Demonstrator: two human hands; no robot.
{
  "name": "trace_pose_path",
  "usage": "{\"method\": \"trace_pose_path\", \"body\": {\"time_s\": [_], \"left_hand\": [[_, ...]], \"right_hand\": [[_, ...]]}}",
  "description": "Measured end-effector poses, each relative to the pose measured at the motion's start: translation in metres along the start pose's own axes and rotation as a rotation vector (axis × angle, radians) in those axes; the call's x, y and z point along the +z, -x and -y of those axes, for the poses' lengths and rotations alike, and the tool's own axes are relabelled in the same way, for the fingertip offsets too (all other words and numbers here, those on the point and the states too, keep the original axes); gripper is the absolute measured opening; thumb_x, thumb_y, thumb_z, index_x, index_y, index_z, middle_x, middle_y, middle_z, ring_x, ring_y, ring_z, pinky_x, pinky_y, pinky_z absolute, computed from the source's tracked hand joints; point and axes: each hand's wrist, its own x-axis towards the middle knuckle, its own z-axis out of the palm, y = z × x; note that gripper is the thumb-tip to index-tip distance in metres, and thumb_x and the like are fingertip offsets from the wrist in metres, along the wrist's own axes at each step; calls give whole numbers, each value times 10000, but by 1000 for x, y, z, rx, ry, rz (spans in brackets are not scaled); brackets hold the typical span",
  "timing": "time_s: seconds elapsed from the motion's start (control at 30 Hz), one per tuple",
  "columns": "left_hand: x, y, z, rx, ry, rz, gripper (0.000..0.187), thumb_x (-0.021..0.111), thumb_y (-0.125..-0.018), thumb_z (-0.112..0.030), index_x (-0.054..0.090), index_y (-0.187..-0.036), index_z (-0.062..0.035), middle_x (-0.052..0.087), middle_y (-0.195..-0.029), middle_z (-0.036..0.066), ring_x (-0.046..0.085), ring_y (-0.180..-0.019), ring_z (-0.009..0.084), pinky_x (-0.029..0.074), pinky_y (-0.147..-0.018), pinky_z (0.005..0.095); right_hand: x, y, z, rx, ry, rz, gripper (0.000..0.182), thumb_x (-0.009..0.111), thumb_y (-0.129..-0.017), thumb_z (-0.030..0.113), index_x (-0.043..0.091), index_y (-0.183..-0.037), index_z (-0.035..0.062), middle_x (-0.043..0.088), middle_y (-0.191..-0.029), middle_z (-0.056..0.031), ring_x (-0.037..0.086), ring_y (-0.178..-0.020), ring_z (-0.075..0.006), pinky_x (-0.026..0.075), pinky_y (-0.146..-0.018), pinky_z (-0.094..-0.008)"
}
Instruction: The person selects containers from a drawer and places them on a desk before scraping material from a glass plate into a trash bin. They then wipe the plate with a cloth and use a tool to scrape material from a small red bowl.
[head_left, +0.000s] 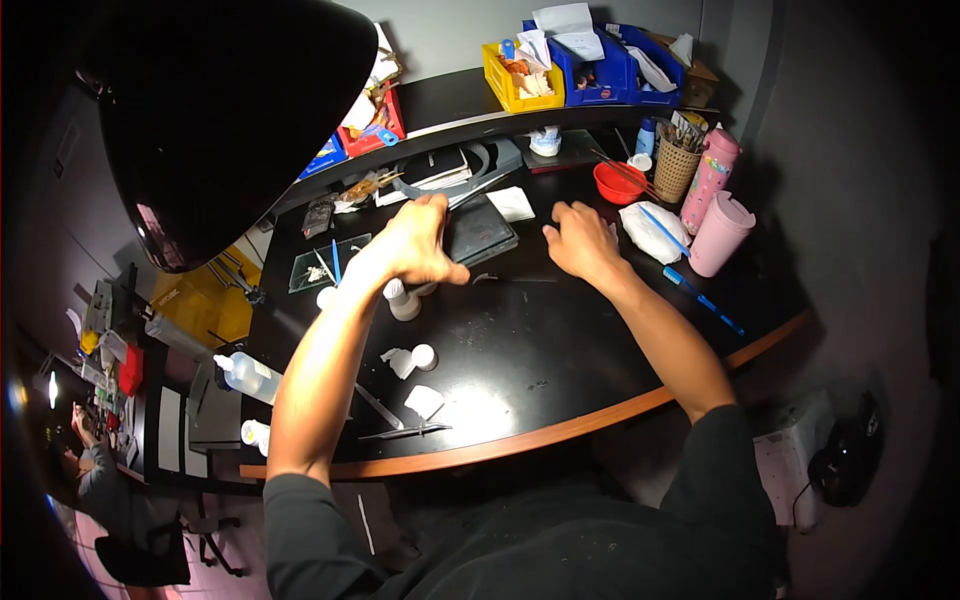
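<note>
Toward eleven o'clock on the black bench (580,345), counting twelve at the far edge and the centre as the pivot, lies a flat dark block (487,236). At ten o'clock, the left hand (425,242) is against or just over its near-left side, thumb spread wide from the fingers. A slender metal tool (488,190) shows beyond the fingertips, slanting away toward two o'clock; I cannot tell whether the hand grips the tool, the block or neither.

Between one and two o'clock, the right hand (582,238) is palm down, well apart from the block, its fingers loosely bent with a narrow gap to the thumb. A white paper pad (512,204) sits at twelve, just past the block's far-right corner. Farther out at one o'clock is a red bowl (618,184), and at two a white packet (648,236) rests beside a pink tumbler (722,236). A blue pen (705,300) lies at three.

Near the left wrist, at nine, a white bottle (403,301) stands upright. Around eight is a small white jar (424,357); close to seven, a folded white piece (425,402) lies near metal tweezers (405,432).
</note>
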Motion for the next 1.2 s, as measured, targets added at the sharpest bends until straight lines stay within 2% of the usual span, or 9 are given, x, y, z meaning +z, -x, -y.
{"method": "trace_pose_path", "body": {"time_s": [0.07, 0.1, 0.23, 0.33, 0.37, 0.47, 0.53, 0.73, 1.2], "left_hand": [[1, -26, 1, -38, -60, 75, 749, 892, -561, -322, 569, -1084, 107, 629, -1122, 297, 618, -1121, 405, 517, -955, 438], [8, -41, 8, -33, -44, 64, 772, 902, -561, -322, 569, -1112, 103, 634, -1136, 289, 620, -1125, 403, 517, -963, 434], [41, -97, 37, 83, -54, -17, 704, 884, -538, -329, 559, -1005, 85, 605, -1048, 259, 608, -1005, 426, 506, -898, 454], [66, -136, 57, 45, -45, 82, 715, 891, -543, -339, 565, -1034, 65, 608, -1059, 249, 611, -1017, 409, 503, -898, 442], [66, -142, 51, 1, -92, 153, 759, 906, -569, -346, 573, -1123, 50, 609, -1185, 254, 583, -1175, 413, 488, -994, 449], [83, -164, 58, -6, -106, 183, 735, 906, -551, -359, 592, -1083, 40, 603, -1193, 246, 574, -1176, 408, 485, -992, 444], [97, -179, 68, 18, -97, 153, 728, 906, -533, -356, 585, -1051, 41, 610, -1095, 236, 595, -1087, 394, 491, -932, 434], [102, -192, 74, -12, -20, 147, 770, 912, -534, -386, 599, -1092, 42, 600, -1163, 214, 585, -1128, 369, 489, -978, 417], [108, -182, 72, -9, 20, 240, 744, 911, -513, -327, 595, -1075, 45, 612, -1138, 227, 596, -1114, 371, 495, -948, 394]], "right_hand": [[-16, 18, -8, -61, -41, 13, 170, 711, -872, 156, 653, -900, 0, 671, -901, -207, 675, -871, -394, 535, -774, -487], [-17, 26, -13, -46, -80, 37, 168, 707, -878, 185, 667, -898, 23, 672, -859, -170, 680, -913, -395, 545, -782, -493], [-17, 46, -19, -78, -238, 37, 147, 715, -861, 151, 648, -866, 21, 674, -871, -167, 674, -837, -375, 540, -740, -477], [-26, 50, -10, -102, -205, 96, 143, 712, -863, 165, 664, -878, 31, 671, -878, -162, 683, -853, -379, 554, -739, -472], [-28, 53, -5, -117, -186, 82, 142, 712, -862, 167, 669, -880, 33, 669, -878, -161, 684, -851, -384, 559, -740, -474], [-27, 58, -3, -203, -146, 137, 152, 715, -850, 163, 673, -891, 23, 663, -870, -170, 688, -824, -392, 565, -738, -483], [-29, 60, 0, -218, -125, 156, 157, 711, -852, 162, 673, -901, 18, 665, -868, -172, 693, -819, -388, 565, -728, -488], [-34, 62, 1, -268, -127, 149, 152, 692, -877, 142, 666, -896, -6, 654, -840, -175, 703, -761, -365, 577, -665, -453], [-29, 62, 1, -271, -134, 187, 155, 707, -865, 132, 676, -903, -15, 655, -828, -179, 705, -753, -369, 580, -664, -454]]}}
